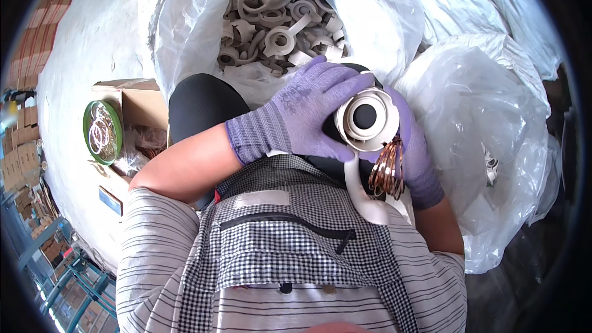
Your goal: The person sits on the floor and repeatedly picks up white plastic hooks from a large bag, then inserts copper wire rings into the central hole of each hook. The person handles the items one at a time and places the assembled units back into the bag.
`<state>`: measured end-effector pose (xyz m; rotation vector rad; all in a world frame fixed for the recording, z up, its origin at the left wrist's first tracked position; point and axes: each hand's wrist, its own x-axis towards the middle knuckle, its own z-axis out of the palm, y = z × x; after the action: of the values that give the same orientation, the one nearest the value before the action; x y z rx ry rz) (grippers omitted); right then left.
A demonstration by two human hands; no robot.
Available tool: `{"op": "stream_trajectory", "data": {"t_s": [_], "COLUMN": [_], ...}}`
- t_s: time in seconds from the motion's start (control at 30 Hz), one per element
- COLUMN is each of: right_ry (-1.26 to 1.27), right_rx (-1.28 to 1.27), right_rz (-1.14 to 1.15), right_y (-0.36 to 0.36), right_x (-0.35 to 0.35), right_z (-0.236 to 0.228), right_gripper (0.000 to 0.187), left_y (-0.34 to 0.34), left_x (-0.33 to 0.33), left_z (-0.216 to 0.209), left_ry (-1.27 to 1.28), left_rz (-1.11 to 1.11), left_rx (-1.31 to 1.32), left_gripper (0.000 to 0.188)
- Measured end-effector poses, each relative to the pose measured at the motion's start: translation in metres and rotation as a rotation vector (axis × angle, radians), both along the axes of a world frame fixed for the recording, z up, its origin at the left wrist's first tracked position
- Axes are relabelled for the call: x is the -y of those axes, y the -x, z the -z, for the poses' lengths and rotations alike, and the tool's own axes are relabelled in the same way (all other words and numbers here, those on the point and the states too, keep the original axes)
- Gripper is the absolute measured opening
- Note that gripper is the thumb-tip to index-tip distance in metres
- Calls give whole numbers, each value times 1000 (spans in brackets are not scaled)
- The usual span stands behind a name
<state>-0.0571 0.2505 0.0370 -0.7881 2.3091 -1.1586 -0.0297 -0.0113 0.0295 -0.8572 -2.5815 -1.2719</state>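
Purple knit gloves cover both hands, which meet just above my lap. My left hand is closed on the left side of a white plastic part, a round stepped ring with a dark centre. A curved white arm runs down from the ring toward my apron. From the right, my right hand grips the same part, its fingers mostly hidden behind it. A bundle of copper-coloured wire rings dangles at my right fingers; how it is held is hidden.
Ahead, a large clear plastic bag holds many similar white parts. Another plastic bag stands at the right with a few small pieces inside. On the left are a cardboard box, a green-rimmed dish of wire rings and a dark phone-like rectangle.
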Motion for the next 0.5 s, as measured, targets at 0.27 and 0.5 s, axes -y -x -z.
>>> {"op": "stream_trajectory", "data": {"t_s": [0.27,0.5], "right_ry": [343,499], "right_rx": [396,377], "right_rz": [188,84], "right_y": [-5,-4], "right_x": [-1,-8], "right_z": [17,14], "right_gripper": [103,87], "left_y": [2,-9], "left_x": [-18,-12], "left_z": [31,10], "left_ry": [-154,-220], "left_rz": [-113,-59], "left_rx": [-96,0], "left_gripper": [112,109]}}
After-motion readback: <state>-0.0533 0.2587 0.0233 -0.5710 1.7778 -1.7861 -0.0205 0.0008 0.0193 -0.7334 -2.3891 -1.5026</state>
